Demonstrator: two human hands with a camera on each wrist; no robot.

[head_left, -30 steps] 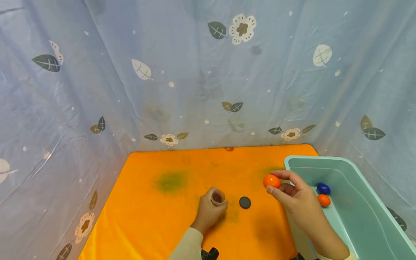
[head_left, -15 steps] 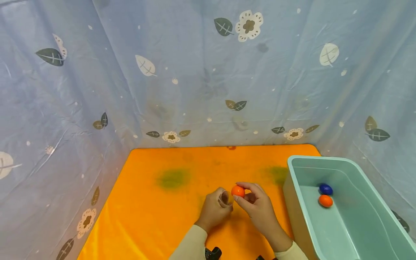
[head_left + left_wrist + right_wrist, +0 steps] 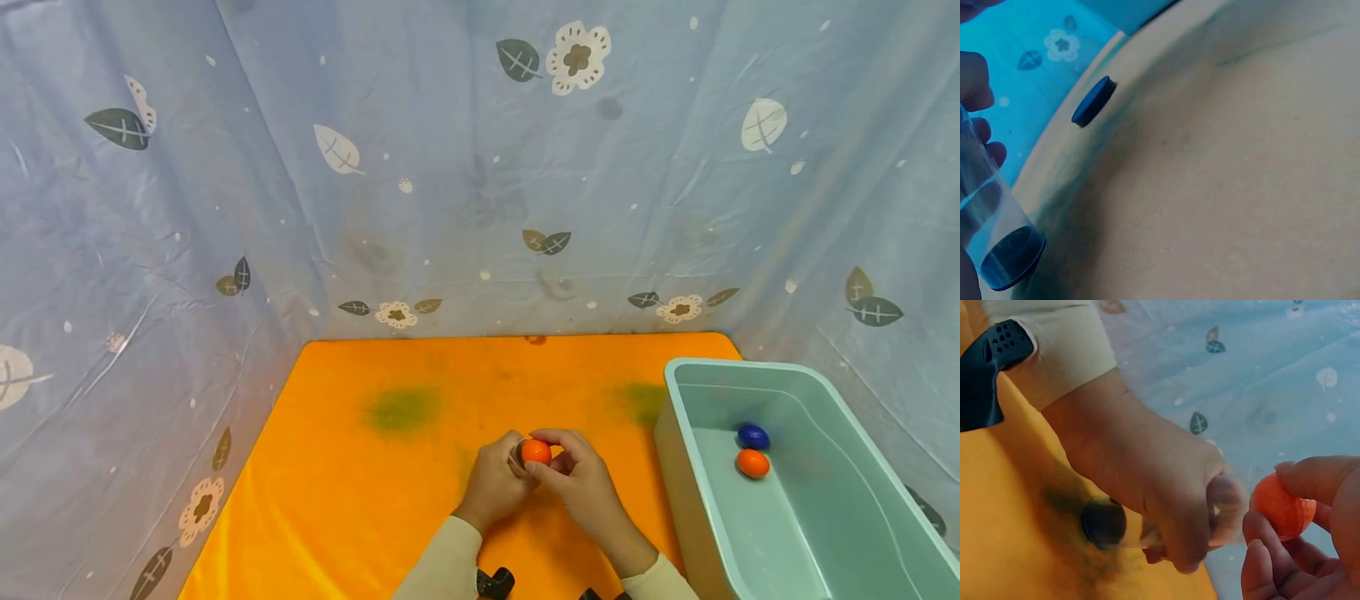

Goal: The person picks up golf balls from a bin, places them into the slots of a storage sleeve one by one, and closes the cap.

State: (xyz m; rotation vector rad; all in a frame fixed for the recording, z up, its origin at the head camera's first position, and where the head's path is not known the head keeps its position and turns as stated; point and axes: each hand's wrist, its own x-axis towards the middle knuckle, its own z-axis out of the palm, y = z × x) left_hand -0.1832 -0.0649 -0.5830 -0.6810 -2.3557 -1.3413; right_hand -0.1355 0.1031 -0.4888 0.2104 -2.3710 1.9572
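Observation:
My left hand [image 3: 493, 477] grips a clear plastic tube [image 3: 990, 194] with a dark base, its fingers wrapped round the wall. The tube is tilted, its open mouth toward the right hand. Between thumb and fingertips my right hand [image 3: 588, 483] pinches an orange golf ball [image 3: 1282, 506], dimpled in the right wrist view. In the head view the ball sits right at the tube's mouth; a small gap seems to show in the right wrist view. A black round cap [image 3: 1094, 101] lies on the cloth in the left wrist view; the hands hide it in the head view.
A pale green bin [image 3: 693, 471] stands at the right of the orange-covered table [image 3: 360, 500]. Inside it lie a blue ball [image 3: 753, 437] and another orange ball [image 3: 753, 463]. A patterned blue curtain [image 3: 450, 167] hangs behind and at both sides.
The right hand has carried the golf ball left, from beside the bin to the tube's mouth. The left hand has shifted slightly right and tipped the tube toward the ball.

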